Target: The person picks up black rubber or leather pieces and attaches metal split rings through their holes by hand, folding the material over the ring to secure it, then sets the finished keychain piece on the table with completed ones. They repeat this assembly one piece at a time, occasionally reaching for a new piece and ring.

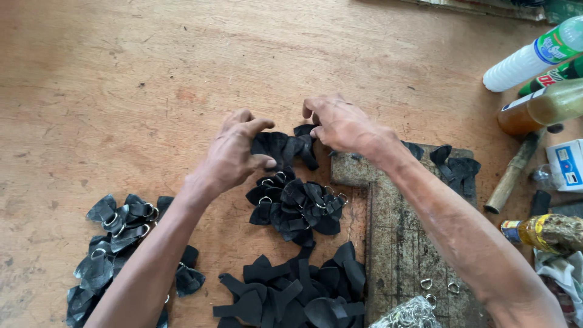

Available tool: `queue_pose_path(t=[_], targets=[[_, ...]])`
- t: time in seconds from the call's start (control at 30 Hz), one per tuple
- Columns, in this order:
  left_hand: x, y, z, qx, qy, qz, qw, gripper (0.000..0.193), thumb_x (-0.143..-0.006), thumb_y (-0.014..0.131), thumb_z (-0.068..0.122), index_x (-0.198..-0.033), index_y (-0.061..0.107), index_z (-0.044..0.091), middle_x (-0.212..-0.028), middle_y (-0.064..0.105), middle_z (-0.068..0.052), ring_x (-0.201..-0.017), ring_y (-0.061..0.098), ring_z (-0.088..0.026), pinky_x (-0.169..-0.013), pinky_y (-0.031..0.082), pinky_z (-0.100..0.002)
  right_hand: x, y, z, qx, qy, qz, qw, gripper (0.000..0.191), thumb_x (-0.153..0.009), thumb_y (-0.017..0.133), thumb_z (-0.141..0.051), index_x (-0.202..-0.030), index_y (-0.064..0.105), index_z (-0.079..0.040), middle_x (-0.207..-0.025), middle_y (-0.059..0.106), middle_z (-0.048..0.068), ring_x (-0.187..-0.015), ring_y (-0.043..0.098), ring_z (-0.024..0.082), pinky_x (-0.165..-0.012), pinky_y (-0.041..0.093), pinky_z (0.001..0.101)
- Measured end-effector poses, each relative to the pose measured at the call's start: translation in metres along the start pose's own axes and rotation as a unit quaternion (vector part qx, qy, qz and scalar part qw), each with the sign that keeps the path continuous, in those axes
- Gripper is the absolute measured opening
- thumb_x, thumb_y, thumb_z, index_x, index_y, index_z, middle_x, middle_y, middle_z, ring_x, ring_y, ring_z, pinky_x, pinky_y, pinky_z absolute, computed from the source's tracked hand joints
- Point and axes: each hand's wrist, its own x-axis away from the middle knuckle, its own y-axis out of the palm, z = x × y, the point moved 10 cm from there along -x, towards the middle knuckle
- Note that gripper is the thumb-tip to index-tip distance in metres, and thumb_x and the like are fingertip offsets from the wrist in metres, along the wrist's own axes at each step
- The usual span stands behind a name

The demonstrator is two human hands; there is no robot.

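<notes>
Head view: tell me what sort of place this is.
Probably a small craft workshop: a worn wooden worktop, piles of cut black pieces fitted with metal rings, a rusty metal block, and glue-like bottles beside it.

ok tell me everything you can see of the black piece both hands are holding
The black piece looks like thin, matte leather or rubber, folded and bunched so its full outline is hidden. It is held just above the wooden table, past a pile of similar pieces with metal rings. The left hand pinches its left end between thumb and fingers; the right hand grips its upper right end with fingertips. A strap-like flap hangs at its lower right. No ring shows on it.
</notes>
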Motion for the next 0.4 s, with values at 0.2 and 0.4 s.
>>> queue_pose_path(t=[0.2,0.4], targets=[[-0.028,0.013,0.0,0.027,0.016,-0.013,0.999,0.075,-0.06,0.096,0.026,-0.13,0.068,0.021,-0.109,0.061,-0.007,-0.115,0.055,-0.027,-0.102,0.047,-0.043,-0.009,0.004,-0.001,-0.154,-0.013,-0.013,0.988,0.027,-0.1,0.059,-0.023,-0.124,0.064,-0.012,-0.122,0.07,0.012,-0.107,0.069,0.026,-0.096,0.057,0.044],[-0.042,0.024,0.012,0.075,0.037,-0.021,0.996,0.063,-0.062,0.096,0.02,-0.122,0.075,0.018,-0.103,0.062,-0.007,-0.105,0.061,-0.024,-0.095,0.054,-0.041,-0.013,-0.005,0.0,-0.231,-0.064,0.025,0.971,0.038,-0.08,0.078,-0.007,-0.116,0.065,-0.008,-0.11,0.074,0.011,-0.101,0.073,0.021,-0.09,0.061,0.0348]])
